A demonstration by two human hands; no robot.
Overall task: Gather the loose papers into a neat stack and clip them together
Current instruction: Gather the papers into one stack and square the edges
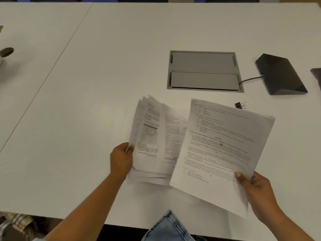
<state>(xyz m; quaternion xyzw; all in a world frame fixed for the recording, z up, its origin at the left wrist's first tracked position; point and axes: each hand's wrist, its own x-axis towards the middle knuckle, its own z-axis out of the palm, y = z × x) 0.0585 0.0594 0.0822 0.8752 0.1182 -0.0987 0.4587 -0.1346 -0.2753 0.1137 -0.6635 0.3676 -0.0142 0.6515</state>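
Note:
Printed white papers are split between my hands above the near part of the white table (86,101). My left hand (121,159) grips the left edge of a fanned, uneven bundle of papers (152,136). My right hand (257,192) pinches the lower right edge of a flatter set of sheets (220,150), which overlaps the bundle's right side. A black binder clip (240,105) with silver handles lies on the table just beyond the right sheets, untouched.
A grey cable hatch (204,71) is set into the table behind the papers. A black wedge-shaped device (280,74) with a cord sits to its right. A dark round object (7,52) is at the far left edge. The table's near edge lies below my forearms.

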